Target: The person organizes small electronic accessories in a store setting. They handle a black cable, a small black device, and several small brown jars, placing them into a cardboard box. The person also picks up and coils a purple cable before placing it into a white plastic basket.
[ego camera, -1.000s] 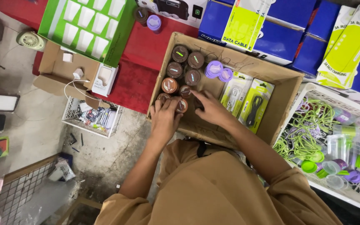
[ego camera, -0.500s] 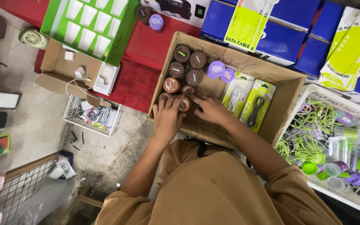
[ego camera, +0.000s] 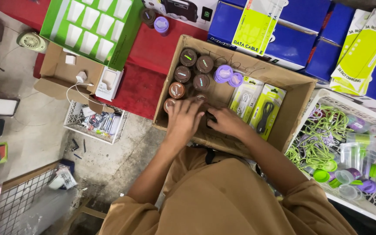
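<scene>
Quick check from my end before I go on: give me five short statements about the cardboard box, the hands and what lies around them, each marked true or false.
1. Both hands are inside the cardboard box. True: the left hand and right hand rest at its near edge.
2. The brown-lidded jars stand in the box's left part. True.
3. The purple-lidded jars in the box are stacked on the packaged cables. False: they sit beside the packaged cables, next to the brown ones.
4. The white basket to the right holds only books. False: it holds green cables and small jars.
5. The green tray lies inside the cardboard box. False: it lies outside, up to the left.
</scene>
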